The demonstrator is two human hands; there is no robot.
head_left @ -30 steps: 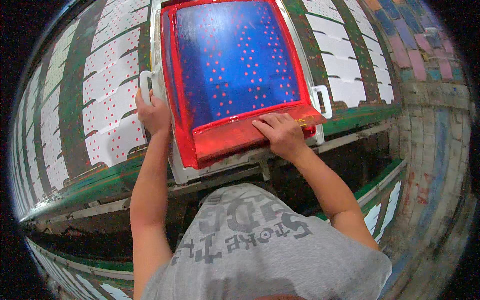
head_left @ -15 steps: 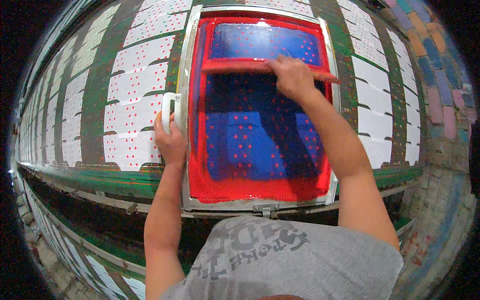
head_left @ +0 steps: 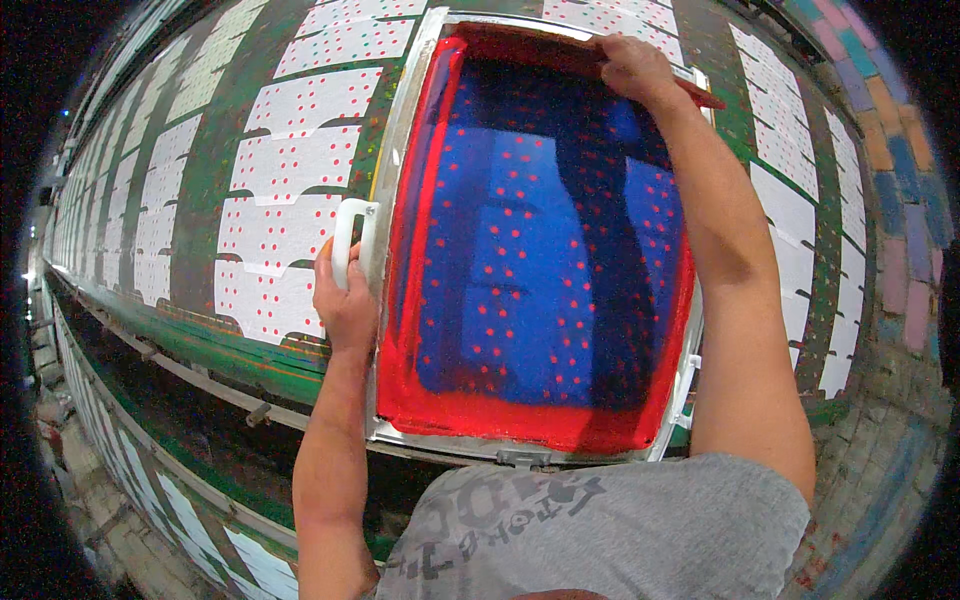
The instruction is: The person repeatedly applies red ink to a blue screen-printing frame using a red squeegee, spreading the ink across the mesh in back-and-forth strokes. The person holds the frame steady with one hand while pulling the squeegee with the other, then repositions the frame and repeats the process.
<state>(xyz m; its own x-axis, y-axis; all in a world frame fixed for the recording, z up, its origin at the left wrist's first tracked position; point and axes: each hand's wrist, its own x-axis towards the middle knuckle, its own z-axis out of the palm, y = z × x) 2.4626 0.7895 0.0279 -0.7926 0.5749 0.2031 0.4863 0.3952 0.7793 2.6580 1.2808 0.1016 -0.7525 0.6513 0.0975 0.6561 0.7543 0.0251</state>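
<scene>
Currently gripping one white handle (head_left: pixel 343 235) on the left side of one screen frame (head_left: pixel 417 100) with the left hand (head_left: pixel 343 305), curled around it; holding one red squeegee (head_left: pixel 540 48) along the far end of the screen frame with the right hand (head_left: pixel 637 70). Working over one green tabletop (head_left: pixel 200 240), with white sheets (head_left: pixel 250 230) left and right of the screen frame, too many to count.

Table (head_left: pixel 250 360), long, green-edged, flecked with paint; red-dotted sheets (head_left: pixel 250 235), white, notch-edged, laid in a column at left; pale sheets (head_left: pixel 205 85), finely marked, farther left; white sheets (head_left: pixel 775 187), seemingly plain, at right; paving (head_left: pixel 915 225), far right, blocks of blue, pink and orange, greyer lower down; lower-level sheets (head_left: pixel 190 510), white, set in a row, bottom left
</scene>
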